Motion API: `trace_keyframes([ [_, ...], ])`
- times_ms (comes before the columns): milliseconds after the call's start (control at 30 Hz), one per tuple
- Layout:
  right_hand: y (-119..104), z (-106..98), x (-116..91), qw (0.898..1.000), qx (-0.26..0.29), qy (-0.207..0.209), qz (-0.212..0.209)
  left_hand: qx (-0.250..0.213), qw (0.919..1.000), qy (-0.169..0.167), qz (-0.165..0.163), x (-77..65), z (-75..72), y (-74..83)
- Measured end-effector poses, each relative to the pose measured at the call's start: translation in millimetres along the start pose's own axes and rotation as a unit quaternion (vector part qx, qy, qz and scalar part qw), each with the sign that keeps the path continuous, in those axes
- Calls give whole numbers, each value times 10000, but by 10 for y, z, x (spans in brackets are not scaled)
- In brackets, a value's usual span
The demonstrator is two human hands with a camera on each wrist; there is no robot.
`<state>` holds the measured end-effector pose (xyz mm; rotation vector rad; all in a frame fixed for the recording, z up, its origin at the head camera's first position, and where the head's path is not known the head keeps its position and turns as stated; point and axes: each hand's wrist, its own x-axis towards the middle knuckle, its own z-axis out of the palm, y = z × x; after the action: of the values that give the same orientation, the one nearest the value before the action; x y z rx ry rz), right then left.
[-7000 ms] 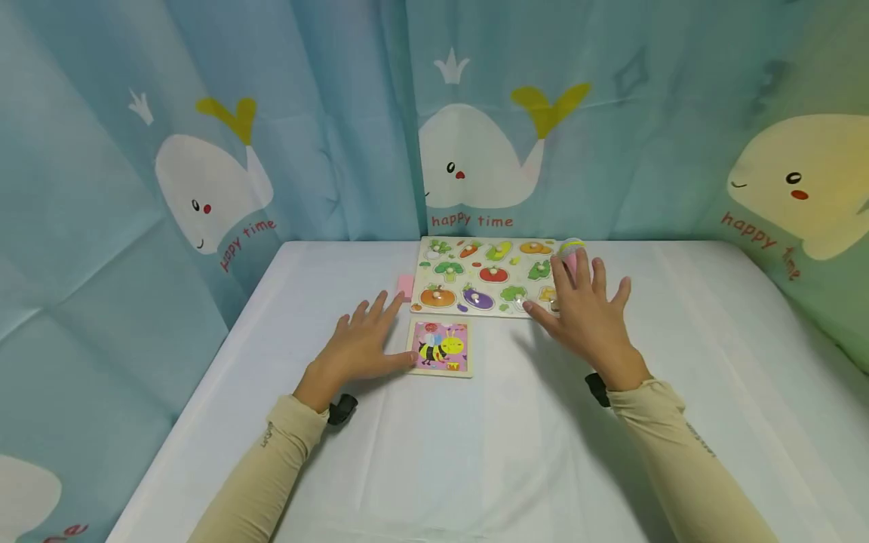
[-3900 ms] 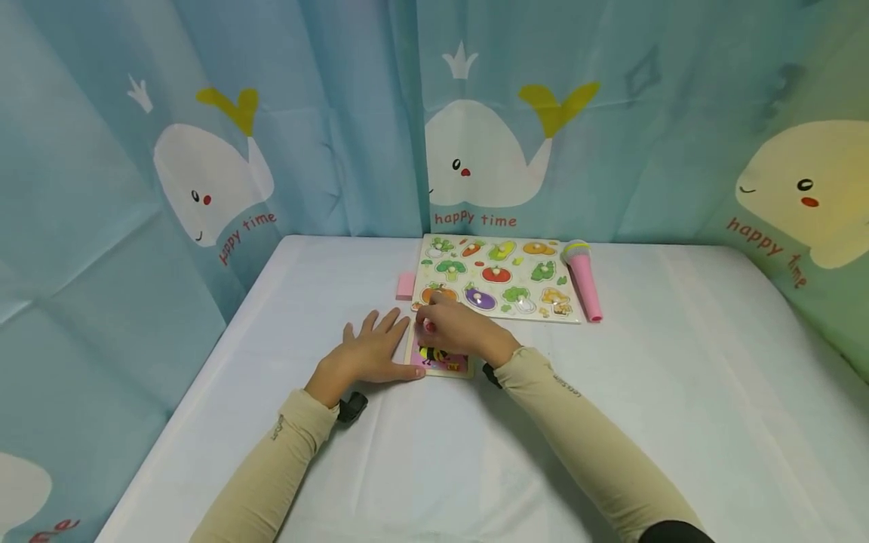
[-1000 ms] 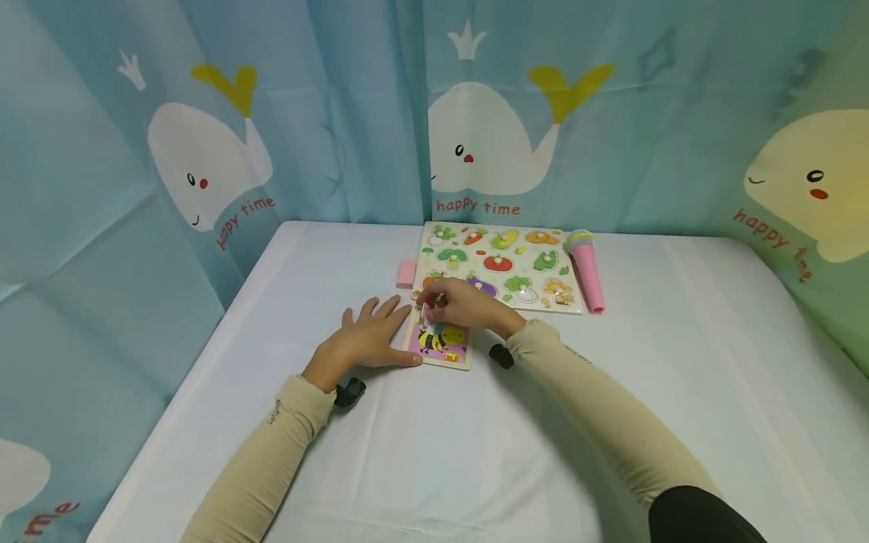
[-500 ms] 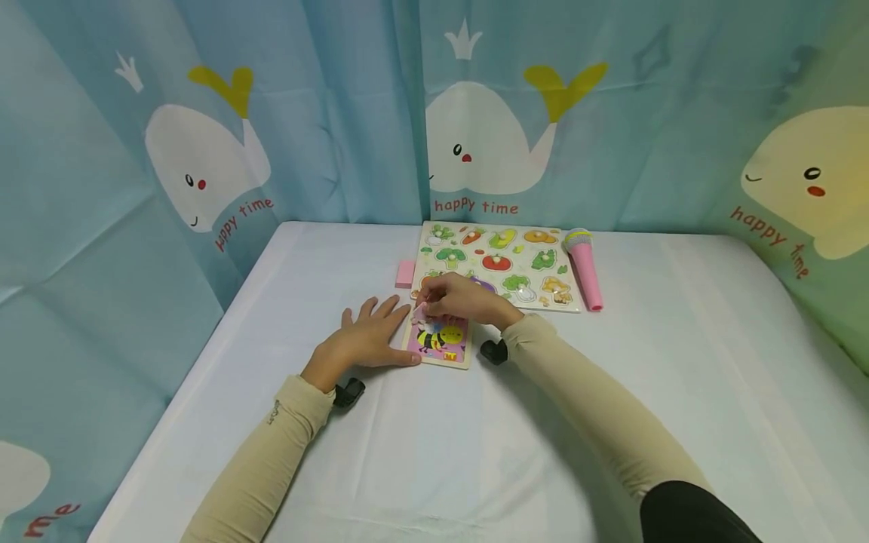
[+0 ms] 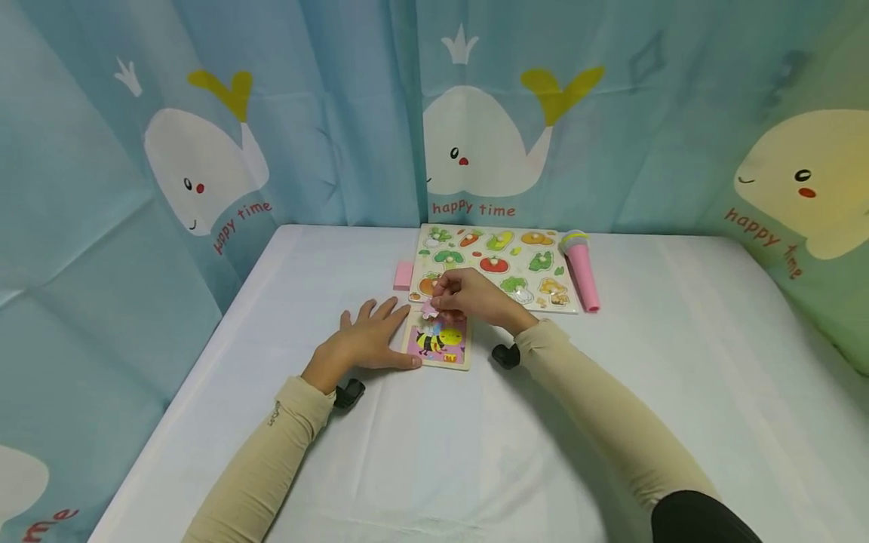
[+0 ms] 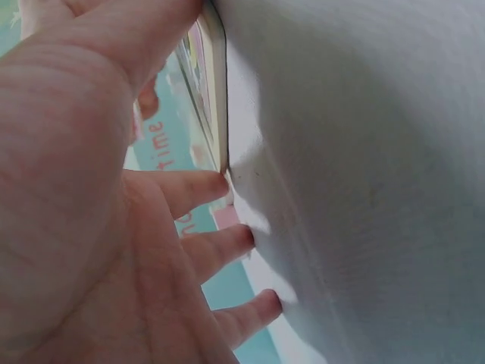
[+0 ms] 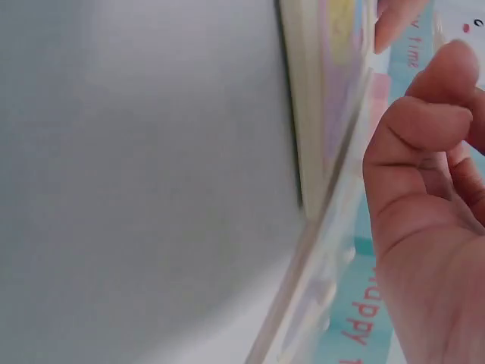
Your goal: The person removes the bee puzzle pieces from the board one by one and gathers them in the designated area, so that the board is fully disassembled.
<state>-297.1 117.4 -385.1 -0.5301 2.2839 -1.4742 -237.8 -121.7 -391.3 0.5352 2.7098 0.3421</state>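
Note:
A small bee jigsaw puzzle [image 5: 441,343] in a pale wooden frame lies on the white tablecloth. My left hand [image 5: 363,343] rests with spread fingers at its left side, the thumb on the frame's lower left corner; the left wrist view has the fingertips [image 6: 265,303] touching the cloth. Over the upper part of the board, my right hand [image 5: 475,298] pinches a pink puzzle piece [image 5: 429,310] between thumb and fingers. The piece is lifted off the board, and a bare grey patch shows below it. In the right wrist view the piece is hidden behind the curled fingers [image 7: 432,125].
Behind the bee puzzle lies a vegetable peg puzzle [image 5: 494,264], partly covered by the right hand. A pink toy microphone [image 5: 581,273] lies along its right edge. A pink block [image 5: 403,275] sits at its left edge. A whale-print curtain [image 5: 339,113] hangs behind the table.
The right hand came from beside the microphone to the bee puzzle and took hold of the pink piece. Lately it has lifted the piece slightly up and right. The left hand stayed nearly still.

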Motion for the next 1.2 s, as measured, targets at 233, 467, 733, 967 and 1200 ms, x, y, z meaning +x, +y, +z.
trace_keyframes([
  [233,4,-151,-215,9995,83,281,-88,-145,9999,-56,-25,-9,-4,39],
  [467,74,-279,-399,9986,158,507,-86,-175,9998,-121,-39,-30,-21,66],
  [733,146,-436,-653,9962,129,863,-13,-172,9998,-108,-42,-18,-9,63],
  [967,220,-563,-829,9942,21,1072,59,-172,9998,-79,40,-5,34,52],
  [1200,277,-740,-991,9909,12,1344,-30,-143,9999,-50,31,-3,21,62],
])
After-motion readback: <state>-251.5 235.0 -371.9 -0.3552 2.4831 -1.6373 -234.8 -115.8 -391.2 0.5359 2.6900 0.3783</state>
